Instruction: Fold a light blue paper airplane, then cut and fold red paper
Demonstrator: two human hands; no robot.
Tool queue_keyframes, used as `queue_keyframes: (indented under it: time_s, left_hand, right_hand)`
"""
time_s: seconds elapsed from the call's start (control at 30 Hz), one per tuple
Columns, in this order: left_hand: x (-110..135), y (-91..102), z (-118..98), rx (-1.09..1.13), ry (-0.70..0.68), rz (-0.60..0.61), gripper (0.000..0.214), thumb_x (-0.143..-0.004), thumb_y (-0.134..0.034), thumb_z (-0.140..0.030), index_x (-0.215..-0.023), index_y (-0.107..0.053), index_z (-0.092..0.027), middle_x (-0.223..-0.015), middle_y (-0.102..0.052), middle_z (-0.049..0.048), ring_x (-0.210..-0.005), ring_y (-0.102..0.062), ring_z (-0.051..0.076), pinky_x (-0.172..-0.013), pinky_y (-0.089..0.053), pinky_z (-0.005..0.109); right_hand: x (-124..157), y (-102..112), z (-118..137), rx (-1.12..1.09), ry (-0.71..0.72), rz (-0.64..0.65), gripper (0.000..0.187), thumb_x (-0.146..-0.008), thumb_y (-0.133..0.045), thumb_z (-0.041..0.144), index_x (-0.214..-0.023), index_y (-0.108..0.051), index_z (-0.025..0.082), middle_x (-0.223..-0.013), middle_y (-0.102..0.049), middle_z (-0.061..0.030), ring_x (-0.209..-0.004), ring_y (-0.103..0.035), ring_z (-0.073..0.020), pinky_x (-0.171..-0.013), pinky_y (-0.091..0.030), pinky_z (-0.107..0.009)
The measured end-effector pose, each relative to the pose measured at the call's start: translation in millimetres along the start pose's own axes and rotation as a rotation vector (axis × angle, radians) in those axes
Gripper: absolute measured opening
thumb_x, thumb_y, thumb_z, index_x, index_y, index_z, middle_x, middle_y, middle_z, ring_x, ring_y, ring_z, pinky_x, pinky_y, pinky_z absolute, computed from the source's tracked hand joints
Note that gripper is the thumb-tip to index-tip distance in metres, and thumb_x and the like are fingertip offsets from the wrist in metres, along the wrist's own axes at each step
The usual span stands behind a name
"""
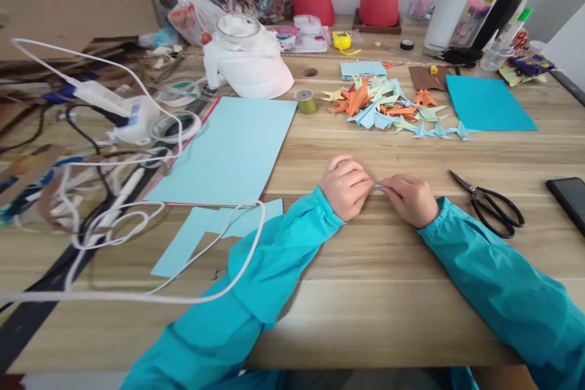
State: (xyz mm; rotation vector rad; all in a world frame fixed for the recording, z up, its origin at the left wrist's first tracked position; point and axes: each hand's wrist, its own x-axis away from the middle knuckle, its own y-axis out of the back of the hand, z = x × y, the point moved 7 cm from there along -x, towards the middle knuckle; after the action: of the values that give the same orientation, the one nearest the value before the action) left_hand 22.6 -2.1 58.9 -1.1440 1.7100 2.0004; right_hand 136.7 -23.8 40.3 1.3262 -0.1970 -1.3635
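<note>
Between my two hands is a small piece of folded light-blue paper point(379, 186), mostly hidden by the fingers. My left hand point(347, 187) is closed on its left end. The thumb and finger of my right hand point(408, 198) pinch the other end. Behind the hands lies a pile of folded paper cranes point(379, 103) in orange, pale green, yellow and light blue. A pair of black-handled scissors point(489, 204) rests to the right of my right hand, blades pointing away. Light-blue paper strips point(183, 244) lie by my left sleeve.
Large light-blue sheets point(233, 146) lie at left, a spool of thread point(306, 102) beside them. A white cable point(247, 268) loops over my left sleeve. At back right is a bright blue sheet point(491, 103); a phone point(569, 198) sits at the right edge. A white cap point(256, 67) stands behind.
</note>
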Motion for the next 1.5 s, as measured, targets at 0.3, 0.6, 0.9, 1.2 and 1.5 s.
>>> queue_keyframes:
  time_s: [0.3, 0.6, 0.9, 1.2, 1.5]
  left_hand:
    - [-1.0, -3.1, -7.3, -0.047, -0.036, 0.023, 0.015, -0.081, -0.05, -0.018, -0.075, -0.063, -0.021, -0.069, -0.068, -0.0031, -0.075, -0.056, 0.015, -0.09, -0.033, 0.039]
    - [-0.5, -1.7, -2.3, -0.038, 0.006, 0.031, 0.018, -0.081, -0.047, -0.017, -0.076, -0.064, -0.023, -0.072, -0.069, -0.0031, -0.076, -0.056, 0.015, -0.088, -0.032, 0.039]
    - [1.0, -4.3, 0.4, -0.037, 0.035, 0.037, 0.016, -0.081, -0.05, -0.023, -0.078, -0.065, -0.022, -0.075, -0.07, 0.0002, -0.079, -0.057, 0.017, -0.089, -0.033, 0.041]
    - [0.5, -2.0, -5.2, -0.072, -0.026, -0.011, 0.014, -0.08, -0.05, -0.015, -0.076, -0.063, -0.021, -0.07, -0.068, -0.0035, -0.075, -0.056, 0.015, -0.089, -0.034, 0.039]
    - [1.6, -5.3, -4.6, -0.079, -0.023, 0.009, 0.014, -0.081, -0.049, -0.015, -0.078, -0.062, -0.021, -0.071, -0.068, -0.0043, -0.077, -0.056, 0.014, -0.09, -0.033, 0.039]
  right_hand:
    - [-0.2, -2.9, 3.5, 0.05, 0.036, 0.035, 0.022, -0.086, -0.045, 0.018, -0.076, -0.065, 0.016, -0.07, -0.066, -0.0075, -0.067, -0.061, -0.0163, -0.062, -0.048, -0.025]
    - [-1.5, 0.4, -2.3, -0.067, -0.066, 0.006, 0.014, -0.084, -0.052, 0.022, -0.084, -0.064, 0.018, -0.074, -0.068, -0.0042, -0.067, -0.062, -0.0141, -0.063, -0.048, -0.022]
    - [-1.4, 1.1, -2.5, -0.073, -0.065, 0.002, 0.017, -0.086, -0.05, 0.023, -0.078, -0.065, 0.018, -0.072, -0.068, -0.0044, -0.067, -0.062, -0.014, -0.063, -0.049, -0.023]
    - [-1.6, 0.7, 1.0, -0.062, -0.037, 0.011, 0.015, -0.084, -0.05, 0.019, -0.087, -0.065, 0.018, -0.074, -0.067, -0.0045, -0.069, -0.062, -0.0146, -0.064, -0.049, -0.023]
    - [-1.8, 0.1, 1.9, -0.052, -0.026, -0.002, 0.014, -0.083, -0.05, 0.016, -0.08, -0.063, 0.018, -0.074, -0.068, -0.0047, -0.069, -0.062, -0.0153, -0.065, -0.049, -0.024]
